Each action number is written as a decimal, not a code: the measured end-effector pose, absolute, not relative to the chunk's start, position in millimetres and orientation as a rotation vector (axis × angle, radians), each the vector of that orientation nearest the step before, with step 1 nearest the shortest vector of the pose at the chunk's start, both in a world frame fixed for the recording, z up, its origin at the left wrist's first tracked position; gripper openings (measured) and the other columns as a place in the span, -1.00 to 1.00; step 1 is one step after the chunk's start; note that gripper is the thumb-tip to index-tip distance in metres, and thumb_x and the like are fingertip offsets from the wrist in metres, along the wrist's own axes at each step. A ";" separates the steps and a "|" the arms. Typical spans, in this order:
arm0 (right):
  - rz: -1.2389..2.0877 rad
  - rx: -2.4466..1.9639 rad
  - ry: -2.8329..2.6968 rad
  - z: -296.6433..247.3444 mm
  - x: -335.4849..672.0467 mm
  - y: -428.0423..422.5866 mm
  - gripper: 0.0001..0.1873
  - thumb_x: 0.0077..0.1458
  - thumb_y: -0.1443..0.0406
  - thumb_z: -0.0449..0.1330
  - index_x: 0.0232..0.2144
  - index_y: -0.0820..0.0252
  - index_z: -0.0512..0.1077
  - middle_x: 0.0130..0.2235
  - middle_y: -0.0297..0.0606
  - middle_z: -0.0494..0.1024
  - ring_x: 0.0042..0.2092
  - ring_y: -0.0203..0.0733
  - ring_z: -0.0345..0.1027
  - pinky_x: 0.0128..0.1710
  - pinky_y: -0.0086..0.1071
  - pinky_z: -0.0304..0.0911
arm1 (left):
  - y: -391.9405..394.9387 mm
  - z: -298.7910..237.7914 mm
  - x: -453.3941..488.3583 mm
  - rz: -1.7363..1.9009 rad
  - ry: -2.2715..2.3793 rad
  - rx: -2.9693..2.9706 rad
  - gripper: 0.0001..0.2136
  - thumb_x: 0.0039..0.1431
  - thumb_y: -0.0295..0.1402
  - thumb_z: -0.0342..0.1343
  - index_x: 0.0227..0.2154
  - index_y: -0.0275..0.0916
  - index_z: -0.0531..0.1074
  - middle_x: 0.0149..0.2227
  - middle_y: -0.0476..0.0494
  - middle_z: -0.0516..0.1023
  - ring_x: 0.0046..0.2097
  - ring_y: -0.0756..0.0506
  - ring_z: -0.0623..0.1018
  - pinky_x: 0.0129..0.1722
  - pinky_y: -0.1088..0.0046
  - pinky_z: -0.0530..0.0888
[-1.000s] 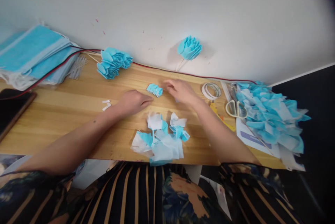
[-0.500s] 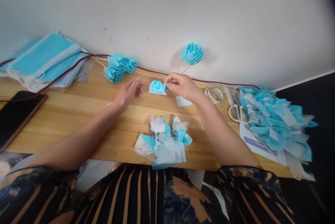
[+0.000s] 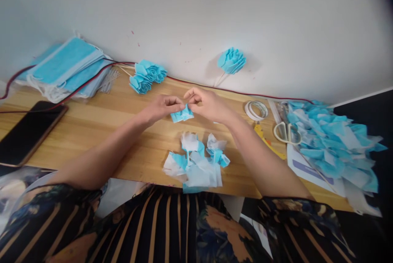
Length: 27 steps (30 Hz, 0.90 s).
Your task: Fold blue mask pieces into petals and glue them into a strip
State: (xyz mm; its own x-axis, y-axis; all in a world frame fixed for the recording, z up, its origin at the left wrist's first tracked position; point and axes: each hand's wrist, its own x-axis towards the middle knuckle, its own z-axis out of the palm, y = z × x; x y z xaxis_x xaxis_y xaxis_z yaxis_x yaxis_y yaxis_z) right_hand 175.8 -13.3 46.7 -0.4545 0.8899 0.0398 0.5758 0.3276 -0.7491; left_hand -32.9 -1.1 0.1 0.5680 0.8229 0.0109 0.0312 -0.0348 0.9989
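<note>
Both hands (image 3: 164, 106) (image 3: 206, 104) now at blue piece (image 3: 181, 116)

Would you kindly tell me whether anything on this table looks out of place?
Slightly: on the right, the heap of blue and white pieces appears to spill past the edge of the table, so some might slip off.

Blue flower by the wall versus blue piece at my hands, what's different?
The flower is larger and rounded, on a stick; the piece is smaller, with no stick showing. The flower is untouched; the left hand and right hand touch the piece. Both are light blue.
</note>
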 end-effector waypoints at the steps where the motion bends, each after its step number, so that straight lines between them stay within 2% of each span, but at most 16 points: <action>1: 0.948 -1.287 -2.149 45.8 175.2 -13.1 -0.71 0.06 0.39 0.15 -0.12 0.15 0.41 -0.37 -0.39 0.59 -0.36 -0.28 0.41 -0.31 -0.38 0.21 | -0.9 -0.9 -33.1 0.752 0.767 1.472 -0.61 0.03 0.00 0.34 -0.38 -0.30 0.57 -0.43 -0.07 0.56 -0.42 0.02 0.45 -0.42 0.52 0.34; 5: 1.053 -1.245 -2.118 38.5 177.0 -12.1 -0.64 0.17 0.28 0.13 0.01 0.19 0.41 -0.32 -0.33 0.59 -0.33 -0.25 0.41 -0.31 -0.36 0.24 | -0.6 -2.5 -32.8 0.746 0.788 1.428 -0.63 -0.01 -0.05 0.37 -0.40 -0.31 0.55 -0.47 -0.05 0.54 -0.47 0.03 0.44 -0.47 0.53 0.33; 9: 1.206 -1.165 -1.984 33.1 188.8 -17.8 -0.51 0.30 0.08 0.05 0.15 0.22 0.38 -0.12 -0.18 0.62 -0.15 -0.18 0.49 -0.10 -0.27 0.32 | 0.9 -1.7 -31.8 0.839 0.822 1.347 -0.64 -0.08 -0.07 0.40 -0.44 -0.30 0.53 -0.47 -0.05 0.56 -0.45 0.02 0.48 -0.41 0.51 0.40; 11: 1.312 -1.200 -1.951 33.6 201.5 -23.9 -0.46 0.27 0.05 0.09 0.17 0.23 0.39 -0.23 -0.21 0.63 -0.20 -0.18 0.49 -0.12 -0.27 0.33 | 1.9 -0.8 -31.6 0.878 0.850 1.317 -0.64 -0.12 -0.08 0.41 -0.46 -0.29 0.53 -0.49 -0.03 0.56 -0.46 0.03 0.47 -0.41 0.51 0.41; 14: 1.327 -1.342 -1.914 38.9 230.5 -33.4 -0.52 0.18 0.08 0.20 0.06 0.21 0.50 -0.42 -0.33 0.55 -0.36 -0.24 0.41 -0.29 -0.34 0.30 | 3.0 0.7 -31.9 0.895 0.882 1.312 -0.63 -0.14 -0.06 0.41 -0.48 -0.28 0.52 -0.49 -0.03 0.57 -0.45 0.01 0.48 -0.39 0.50 0.42; 19: 0.934 -1.541 -1.585 53.1 292.7 -41.5 -0.63 0.13 0.14 0.22 -0.05 0.15 0.56 -0.47 -0.37 0.48 -0.43 -0.28 0.32 -0.33 -0.35 0.29 | 2.7 1.1 -31.9 0.886 0.874 1.309 -0.60 -0.14 -0.02 0.41 -0.47 -0.28 0.52 -0.48 -0.05 0.58 -0.43 0.00 0.50 -0.34 0.46 0.45; 22: 0.625 -1.720 -1.526 59.6 327.1 -43.6 -0.62 0.18 0.16 0.15 -0.02 0.16 0.55 -0.44 -0.28 0.53 -0.41 -0.17 0.38 -0.28 -0.24 0.35 | 2.7 -0.1 -31.6 0.877 0.858 1.319 -0.60 -0.12 -0.01 0.39 -0.47 -0.28 0.52 -0.48 -0.05 0.57 -0.43 -0.01 0.50 -0.33 0.45 0.45; 24: 0.297 -1.919 -1.593 61.9 343.1 -45.2 -0.59 0.23 0.21 0.06 0.02 0.18 0.54 -0.34 -0.13 0.61 -0.29 -0.03 0.49 -0.14 -0.09 0.39 | 3.0 -0.9 -31.3 0.875 0.848 1.332 -0.60 -0.09 -0.01 0.38 -0.46 -0.28 0.52 -0.47 -0.06 0.58 -0.42 -0.01 0.50 -0.33 0.44 0.46; 25: 0.105 -2.000 -1.659 62.4 347.4 -46.2 -0.57 0.24 0.24 0.02 0.05 0.20 0.53 -0.24 -0.03 0.65 -0.17 0.06 0.52 -0.03 0.00 0.36 | 3.2 -1.3 -31.2 0.874 0.844 1.337 -0.60 -0.09 0.00 0.38 -0.46 -0.28 0.52 -0.47 -0.07 0.58 -0.41 -0.02 0.51 -0.32 0.44 0.46; 27: -0.222 -2.026 -1.816 62.5 345.9 -49.0 -0.53 0.24 0.27 0.02 0.11 0.27 0.50 0.03 0.15 0.60 0.11 0.18 0.45 0.19 0.09 0.22 | 3.1 -1.7 -31.0 0.867 0.839 1.341 -0.60 -0.09 0.00 0.38 -0.46 -0.28 0.53 -0.46 -0.07 0.58 -0.41 -0.02 0.52 -0.32 0.44 0.47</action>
State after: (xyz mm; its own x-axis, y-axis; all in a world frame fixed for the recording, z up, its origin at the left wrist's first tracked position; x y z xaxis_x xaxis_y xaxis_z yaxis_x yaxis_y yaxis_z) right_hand 345.9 -49.0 62.5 0.1395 0.9136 0.3820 0.9787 -0.0687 -0.1933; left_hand -31.0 3.1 -1.7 0.4495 0.8932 -0.0126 -0.0422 0.0353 0.9985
